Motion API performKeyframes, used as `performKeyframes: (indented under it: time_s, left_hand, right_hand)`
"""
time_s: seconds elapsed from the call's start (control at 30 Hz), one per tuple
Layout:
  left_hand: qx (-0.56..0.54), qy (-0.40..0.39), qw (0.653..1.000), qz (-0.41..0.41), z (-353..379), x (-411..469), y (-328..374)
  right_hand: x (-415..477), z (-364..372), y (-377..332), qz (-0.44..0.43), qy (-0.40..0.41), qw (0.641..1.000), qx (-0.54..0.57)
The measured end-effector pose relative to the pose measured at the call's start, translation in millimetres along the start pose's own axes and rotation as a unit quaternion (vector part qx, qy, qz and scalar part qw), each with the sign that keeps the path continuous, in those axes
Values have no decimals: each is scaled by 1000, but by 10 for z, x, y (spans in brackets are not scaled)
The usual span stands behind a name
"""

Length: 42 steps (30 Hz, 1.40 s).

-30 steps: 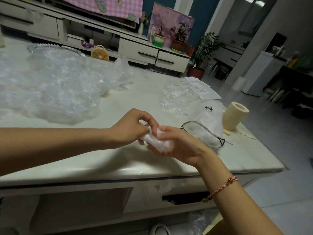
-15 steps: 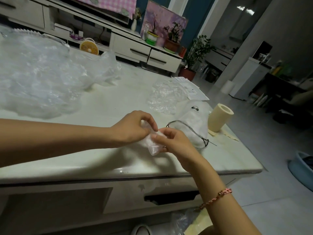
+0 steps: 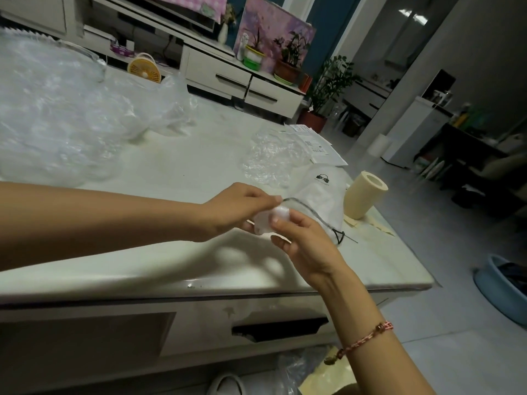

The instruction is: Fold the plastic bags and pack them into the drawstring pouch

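Folded bag held at the pouch mouth, ready for packing.

Unfolded plastic bags (image 3: pixel 57 118) are heaped at the left of the table (image 3: pixel 171 172). The left hand (image 3: pixel 236 208) and right hand (image 3: pixel 305 243) both pinch a small folded plastic bag (image 3: pixel 269 219) beside the drawstring pouch (image 3: pixel 319 195). The next move probably calls for opening the mouth and pushing the bundle in compact.

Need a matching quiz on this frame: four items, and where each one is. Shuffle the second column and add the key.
Things:
1. folded bag
2. pouch
3. roll
4. fan

Places:
A. stands on end near the right edge of the table
B. beyond the table's far edge
C. pinched by the left hand and the right hand
D. lies on the table just behind the hands

Pairs: 1-C, 2-D, 3-A, 4-B
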<state>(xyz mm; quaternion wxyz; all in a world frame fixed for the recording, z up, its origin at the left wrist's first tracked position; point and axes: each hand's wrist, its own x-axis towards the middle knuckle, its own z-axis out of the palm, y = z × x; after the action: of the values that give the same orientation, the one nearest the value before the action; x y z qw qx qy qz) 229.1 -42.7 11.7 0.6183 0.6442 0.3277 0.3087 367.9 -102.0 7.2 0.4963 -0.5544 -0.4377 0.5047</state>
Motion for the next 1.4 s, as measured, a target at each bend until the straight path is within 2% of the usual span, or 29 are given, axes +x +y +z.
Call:
performKeyframes:
  time_s: [0.1, 0.27, 0.33, 0.4, 0.47, 0.63, 0.7, 0.73, 0.83, 0.87, 0.93, 1.0, 1.03, 1.13, 1.27, 1.4]
  left_hand:
    - [67, -20, 997, 21, 87, 39, -56]
    - [140, 60, 988, 39, 150, 137, -131]
    - [152, 63, 986, 34, 174, 181, -141]
    - [148, 62, 986, 32, 225, 216, -150]
    - [145, 51, 988, 30, 283, 253, -182]
    - [135, -22, 990, 38, 395, 284, -276]
    - [209, -18, 975, 71, 432, 291, -310]
    - [259, 10, 960, 103, 438, 296, -350]
    - [361, 130, 889, 250, 382, 361, -477]
    - [380, 162, 868, 276, 361, 415, -511]
    - [393, 183, 866, 250, 351, 540, -516]
    - [403, 164, 882, 179, 375, 658, -481]
    - [420, 157, 880, 157, 385, 718, -465]
    - [417, 152, 881, 162, 433, 819, -411]
    - [383, 118, 887, 229, 490, 814, -354]
    - [340, 90, 896, 270, 477, 799, -355]
  right_hand:
    - [25, -27, -8, 2, 30, 999, 24]
    - [35, -45, -20, 19, 56, 996, 70]
    - [12, -74, -13, 0, 69, 998, -2]
    - [-12, -108, 3, -44, 133, 983, -114]
    - [-18, -169, 36, -87, 198, 962, -170]
    - [-68, -361, 55, -91, 166, 958, -217]
    - [-71, -447, 62, -103, 195, 950, -220]
    - [-73, -492, 74, -110, 216, 946, -217]
    - [-70, -598, 110, -124, 261, 931, -223]
    - [-68, -612, 119, -124, 265, 928, -229]
    - [-50, -625, 135, -128, 264, 926, -240]
    - [-8, -609, 143, -141, 268, 919, -251]
    - [16, -594, 148, -152, 272, 913, -262]
    - [104, -583, 185, -189, 279, 880, -334]
    - [244, -623, 213, -262, 322, 771, -483]
    - [454, -623, 216, -353, 327, 712, -512]
